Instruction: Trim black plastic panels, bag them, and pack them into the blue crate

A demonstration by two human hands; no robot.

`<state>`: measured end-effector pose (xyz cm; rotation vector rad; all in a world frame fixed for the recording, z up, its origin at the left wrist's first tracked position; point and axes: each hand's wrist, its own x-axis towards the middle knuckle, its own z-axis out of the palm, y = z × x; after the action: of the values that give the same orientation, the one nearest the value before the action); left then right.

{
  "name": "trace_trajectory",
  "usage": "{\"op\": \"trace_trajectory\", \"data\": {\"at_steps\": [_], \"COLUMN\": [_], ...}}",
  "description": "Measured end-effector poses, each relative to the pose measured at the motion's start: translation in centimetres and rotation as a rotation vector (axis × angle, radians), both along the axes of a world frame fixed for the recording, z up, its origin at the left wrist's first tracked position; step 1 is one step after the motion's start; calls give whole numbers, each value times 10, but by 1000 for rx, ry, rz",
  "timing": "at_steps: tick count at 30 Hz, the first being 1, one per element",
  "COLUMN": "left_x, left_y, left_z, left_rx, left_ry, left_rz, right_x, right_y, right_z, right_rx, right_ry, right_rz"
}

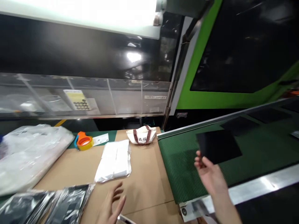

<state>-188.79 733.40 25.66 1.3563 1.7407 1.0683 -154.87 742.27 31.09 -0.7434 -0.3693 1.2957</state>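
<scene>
In my right hand is the near left corner of a flat black sheet, pinched between thumb and fingers above the green conveyor belt. My left hand holds nothing; its fingers are apart over the cardboard-covered table. Just beyond it lies a stack of white plastic bags. Black sheets in clear plastic bags lie to its left. More dark sheets rest farther along the belt.
A tape dispenser with yellow tape, a small white pouch with brown straps and a big translucent plastic bag line the table's back and left. Clear plastic bins hang behind. A metal rail edges the belt; a green machine stands beyond.
</scene>
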Motion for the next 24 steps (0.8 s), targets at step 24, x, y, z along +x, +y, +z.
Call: {"op": "trace_trajectory", "data": {"at_steps": [24], "left_x": [-80], "left_y": [-72], "left_z": [127], "left_rx": [153], "left_ry": [-1033], "left_rz": [61], "right_x": [-174], "right_y": [-81], "right_z": [-26], "right_rx": [-279], "right_ry": [-136], "right_rz": [505]}}
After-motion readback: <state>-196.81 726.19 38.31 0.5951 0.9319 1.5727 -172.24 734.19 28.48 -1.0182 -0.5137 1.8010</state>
